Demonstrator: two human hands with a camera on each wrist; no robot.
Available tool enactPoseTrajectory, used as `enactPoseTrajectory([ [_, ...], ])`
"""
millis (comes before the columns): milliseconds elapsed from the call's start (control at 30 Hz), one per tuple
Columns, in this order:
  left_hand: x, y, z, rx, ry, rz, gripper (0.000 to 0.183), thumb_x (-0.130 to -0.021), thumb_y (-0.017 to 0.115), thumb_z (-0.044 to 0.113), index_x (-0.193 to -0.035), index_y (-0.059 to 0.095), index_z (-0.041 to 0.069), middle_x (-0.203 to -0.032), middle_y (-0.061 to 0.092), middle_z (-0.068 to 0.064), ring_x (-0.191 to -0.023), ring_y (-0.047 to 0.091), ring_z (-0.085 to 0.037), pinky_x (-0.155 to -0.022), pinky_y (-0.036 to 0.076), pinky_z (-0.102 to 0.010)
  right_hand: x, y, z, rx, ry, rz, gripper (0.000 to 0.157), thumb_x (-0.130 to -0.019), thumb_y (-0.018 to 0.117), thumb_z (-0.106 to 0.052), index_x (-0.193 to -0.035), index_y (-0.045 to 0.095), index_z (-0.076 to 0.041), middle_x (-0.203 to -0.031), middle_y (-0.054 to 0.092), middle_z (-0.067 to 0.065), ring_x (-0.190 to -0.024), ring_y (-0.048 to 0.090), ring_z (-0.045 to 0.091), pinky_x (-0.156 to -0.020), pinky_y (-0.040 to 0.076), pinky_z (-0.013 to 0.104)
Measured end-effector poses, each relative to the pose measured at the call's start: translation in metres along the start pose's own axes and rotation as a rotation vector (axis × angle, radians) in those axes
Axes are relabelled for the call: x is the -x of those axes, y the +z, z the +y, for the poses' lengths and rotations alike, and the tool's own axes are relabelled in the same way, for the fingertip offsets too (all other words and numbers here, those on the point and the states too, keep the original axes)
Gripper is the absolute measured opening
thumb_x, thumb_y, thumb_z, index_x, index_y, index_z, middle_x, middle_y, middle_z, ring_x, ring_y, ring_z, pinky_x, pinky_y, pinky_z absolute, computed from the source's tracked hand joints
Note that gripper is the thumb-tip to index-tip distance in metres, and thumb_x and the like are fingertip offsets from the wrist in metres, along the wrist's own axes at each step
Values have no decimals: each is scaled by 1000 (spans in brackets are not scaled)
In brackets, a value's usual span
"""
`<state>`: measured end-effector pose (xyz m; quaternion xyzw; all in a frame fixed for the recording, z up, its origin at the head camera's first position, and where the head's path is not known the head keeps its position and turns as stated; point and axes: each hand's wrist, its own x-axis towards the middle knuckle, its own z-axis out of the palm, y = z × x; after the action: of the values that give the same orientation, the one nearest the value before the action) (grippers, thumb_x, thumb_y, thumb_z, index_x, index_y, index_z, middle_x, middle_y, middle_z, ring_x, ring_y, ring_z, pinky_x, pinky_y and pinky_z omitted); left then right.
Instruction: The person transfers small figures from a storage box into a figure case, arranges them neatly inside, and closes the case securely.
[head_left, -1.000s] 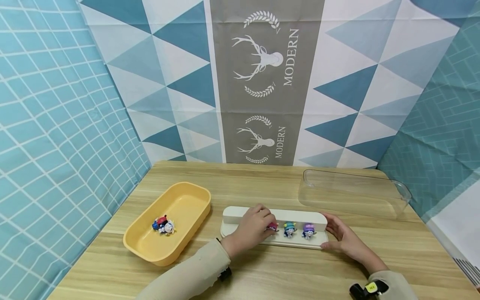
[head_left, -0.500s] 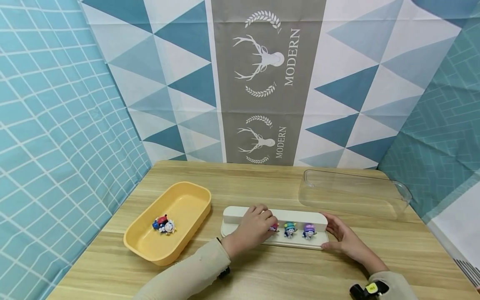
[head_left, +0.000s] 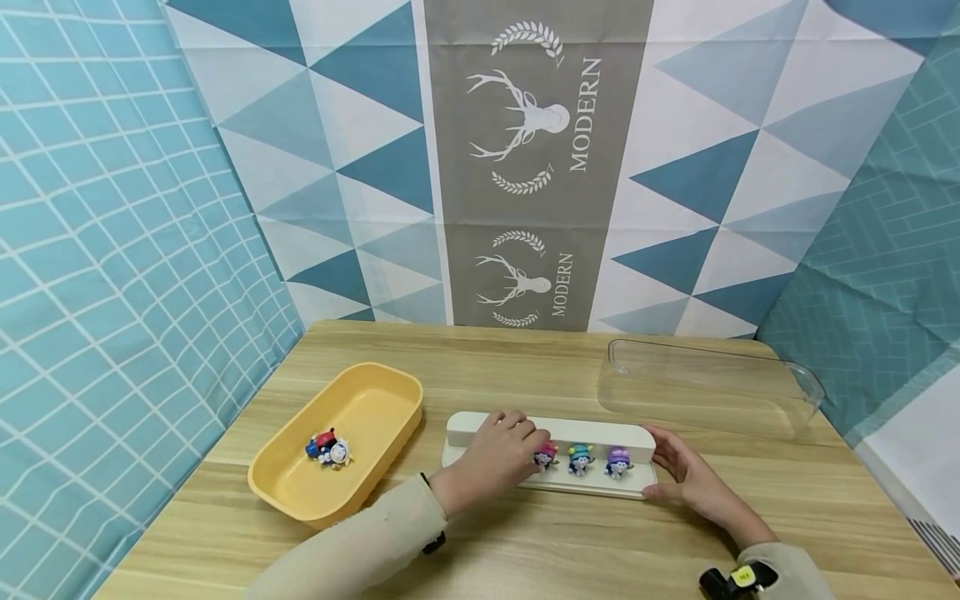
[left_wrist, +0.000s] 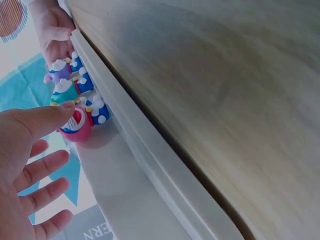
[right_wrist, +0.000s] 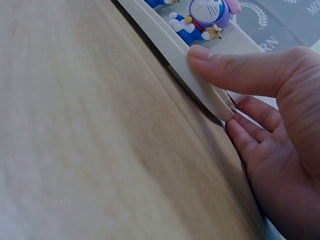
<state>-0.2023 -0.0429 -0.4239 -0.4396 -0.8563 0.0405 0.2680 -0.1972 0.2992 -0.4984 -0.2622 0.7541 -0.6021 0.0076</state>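
Observation:
On a white display stand (head_left: pixel 600 432) with a raised back wall, three cartoon cat figurines stand in a row. They are a pink-hatted figurine (head_left: pixel 545 455), a teal-hatted figurine (head_left: pixel 581 460) and a purple-hatted figurine (head_left: pixel 618 462). My left hand (head_left: pixel 498 458) is just left of the pink one, its fingers spread apart. In the left wrist view, the thumb (left_wrist: pixel 47 119) overlaps the pink hat. My right hand (right_wrist: pixel 295 120) grips the stand's right end, thumb (right_wrist: pixel 235 70) on the front edge and fingertips at the end below it.
To the left, a yellow bin (head_left: pixel 408 387) holds a small cluster of figurines (head_left: pixel 327 450), one red and blue, one white. A clear plastic cover (head_left: pixel 705 387) lies at the back right of the wooden table (head_left: pixel 570 550). Patterned cloth walls (head_left: pixel 517 167) rise behind.
My left hand has drawn slightly left off the pink-hatted figurine, which now shows more fully. My right hand has stayed at the stand's end.

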Motion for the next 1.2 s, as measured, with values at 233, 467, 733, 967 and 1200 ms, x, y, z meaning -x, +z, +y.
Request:
enactPoseTrajectory([
  [233,6,-2,-6,-30,-5,-32,45,-83,80,41,-118,63,18,-104,67,4,-102,58,-16,-85,46,-34,0,0,0,10,17,5,94,-70,83,6,-147,28,13,-140,48,3,-123,46,-7,-100,38,11],
  [467,11,-11,-11,-93,5,-91,48,-84,78,45,-121,63,19,-105,67,5,-101,57,-16,-85,47,-33,0,0,-1,11,23,7,94,-71,83,6,-147,28,13,-141,46,1,-124,45,-8,-99,38,10],
  [733,18,-19,-12,-137,27,-110,50,-84,77,46,-122,60,20,-104,66,5,-101,59,-16,-84,48,-33,0,1,-2,9,26,7,94,-70,83,7,-146,28,14,-140,46,-4,-124,45,-8,-99,38,10],
  [967,26,-32,-23,-130,38,-119,48,-86,76,41,-124,59,18,-108,66,2,-104,58,-17,-85,47,-35,0,2,-3,26,40,13,94,-70,83,6,-146,29,13,-143,45,15,-123,45,-8,-99,38,10],
  [1200,36,-40,-37,-99,21,-136,51,-88,74,43,-129,60,16,-111,66,1,-106,58,-19,-84,46,-36,0,2,-2,26,28,10,94,-70,83,7,-146,29,13,-143,45,18,-123,46,-8,-99,38,10],
])
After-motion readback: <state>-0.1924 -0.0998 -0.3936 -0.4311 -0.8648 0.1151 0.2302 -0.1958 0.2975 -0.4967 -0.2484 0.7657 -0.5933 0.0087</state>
